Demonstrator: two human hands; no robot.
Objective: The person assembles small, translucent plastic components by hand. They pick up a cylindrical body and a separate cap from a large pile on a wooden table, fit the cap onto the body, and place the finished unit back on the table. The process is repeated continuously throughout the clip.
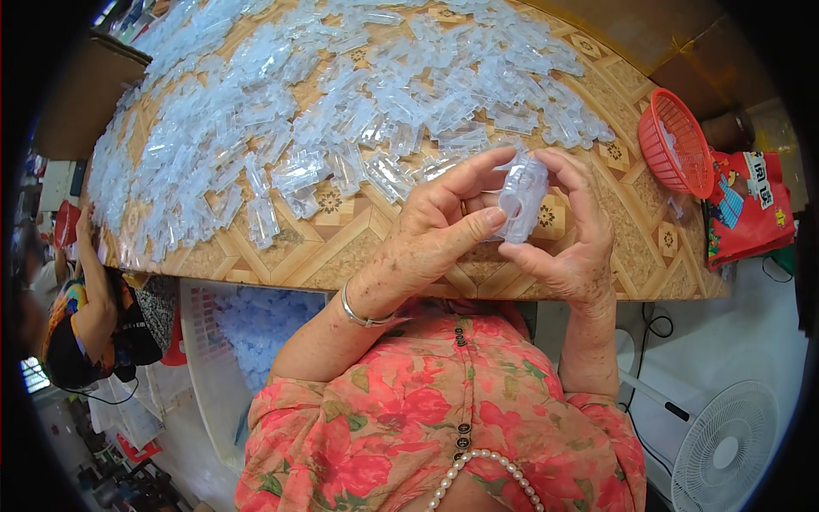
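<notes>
Between both hands, a clear bluish plastic part (pixel 524 198) is held up just above the near edge of the table. It has a rounded opening in one face; its exact kind does not show. My left hand (pixel 448 209), with a silver bracelet at the wrist, grips it between thumb and fingers from the left. From the right, my right hand (pixel 570 226) closes on its ends with thumb and fingertips. A wide heap of similar clear plastic pieces (pixel 213 136) spreads over the table beyond and to the left.
The patterned table (pixel 328 260) ends close to my body. At right are a red plastic basket (pixel 691 162) and a red bag (pixel 751 209); a white fan (pixel 725 448) is below. A white crate (pixel 200 367) holds bluish pieces under the table. Another person's arm (pixel 90 282) reaches in at left.
</notes>
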